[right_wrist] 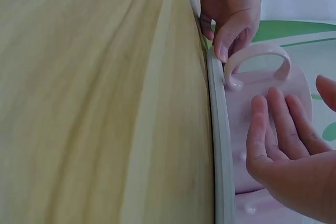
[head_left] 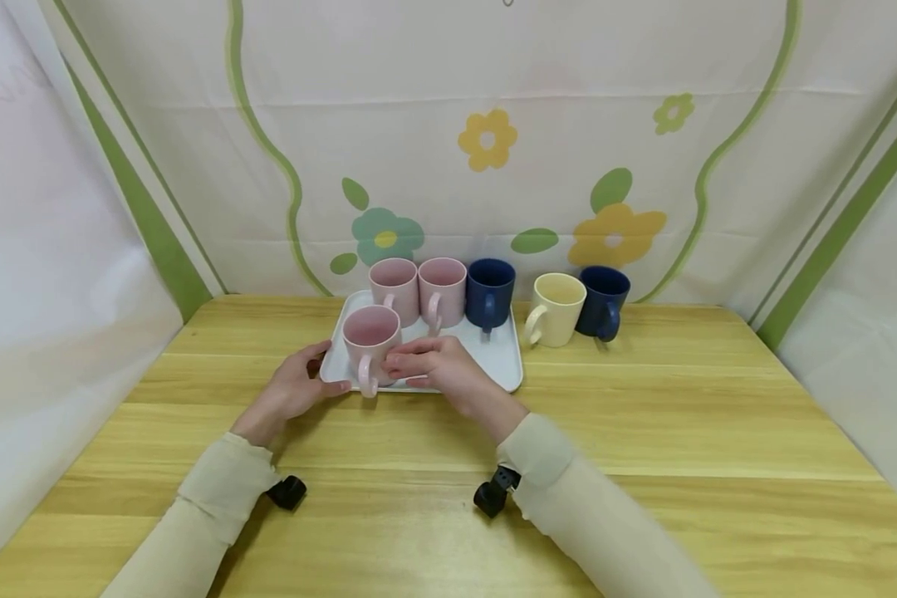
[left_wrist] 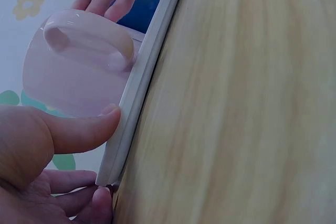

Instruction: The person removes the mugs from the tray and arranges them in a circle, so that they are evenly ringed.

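Observation:
A white tray (head_left: 497, 365) carries three pink mugs and a navy mug (head_left: 490, 291). The front pink mug (head_left: 371, 340) stands at the tray's front left, its handle toward me. Behind it are a second pink mug (head_left: 394, 286) and a third pink mug (head_left: 443, 291). My left hand (head_left: 293, 384) holds the tray's front left corner, with the thumb (left_wrist: 86, 132) on the rim and the other fingers round the side. At the front mug's right side is my right hand (head_left: 448, 370), fingers (right_wrist: 286, 124) fairly straight and close to its wall; whether they touch it I cannot tell.
Right of the tray stand a yellow mug (head_left: 556, 311) and another navy mug (head_left: 604, 303) on the wooden table (head_left: 389, 515). A white cloth with printed flowers (head_left: 433, 174) hangs behind the table's back edge, and cloth also hangs at both sides.

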The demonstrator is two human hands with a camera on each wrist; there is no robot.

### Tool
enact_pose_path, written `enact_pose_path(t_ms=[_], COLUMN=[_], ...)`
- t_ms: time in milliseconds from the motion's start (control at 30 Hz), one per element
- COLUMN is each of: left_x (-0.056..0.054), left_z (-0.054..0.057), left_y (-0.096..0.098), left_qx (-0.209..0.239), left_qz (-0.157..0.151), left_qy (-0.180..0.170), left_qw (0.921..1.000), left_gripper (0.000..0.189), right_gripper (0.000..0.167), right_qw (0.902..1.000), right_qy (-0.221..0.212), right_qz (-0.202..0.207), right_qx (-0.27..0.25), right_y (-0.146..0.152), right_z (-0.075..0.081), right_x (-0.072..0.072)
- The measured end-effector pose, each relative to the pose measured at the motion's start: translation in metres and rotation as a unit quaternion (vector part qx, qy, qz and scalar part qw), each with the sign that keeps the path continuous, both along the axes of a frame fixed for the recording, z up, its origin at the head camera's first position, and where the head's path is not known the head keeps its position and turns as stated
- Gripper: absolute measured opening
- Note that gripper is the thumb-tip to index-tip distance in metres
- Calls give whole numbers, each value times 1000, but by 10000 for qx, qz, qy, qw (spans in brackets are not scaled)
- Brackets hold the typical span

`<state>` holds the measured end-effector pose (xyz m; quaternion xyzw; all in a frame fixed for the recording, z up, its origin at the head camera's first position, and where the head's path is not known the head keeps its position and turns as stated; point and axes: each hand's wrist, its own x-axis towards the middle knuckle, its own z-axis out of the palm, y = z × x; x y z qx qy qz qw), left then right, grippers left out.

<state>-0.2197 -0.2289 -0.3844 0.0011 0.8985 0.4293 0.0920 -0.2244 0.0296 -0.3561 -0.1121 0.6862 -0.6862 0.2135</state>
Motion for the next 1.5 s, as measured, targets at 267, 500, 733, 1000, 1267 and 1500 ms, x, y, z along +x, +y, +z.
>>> enact_pose_path(t_ms=[267, 500, 733, 1000, 1267, 1500], left_x=[0, 0, 2, 2, 0, 2], left_z=[1, 1, 2, 1, 2, 3], left_y=[-1, -2, -2, -2, 0, -1], left_qx=[-34, 14, 19, -36, -138, -146], left_qz=[-47, -65, -151, -207, -86, -38], left_qy=[48, 51, 164, 240, 107, -10], left_qw=[10000, 10000, 9997, 9995, 9998, 9999], left_gripper=[91, 92, 91, 90, 91, 94], right_gripper=[32, 30, 26, 25, 35, 29], right_qw=[9995, 9986, 9974, 9957, 9971, 9965], right_qy=[-184, -424, -593, -695, -610, -604], right_qz=[254, 270, 212, 121, -138, -479], right_qx=[-79, -193, -349, -595, -429, -328], right_y=[-16, -37, -49, -48, -38, -28], right_z=[-7, -9, -11, -11, -11, -7], right_x=[4, 7, 11, 11, 8, 6])
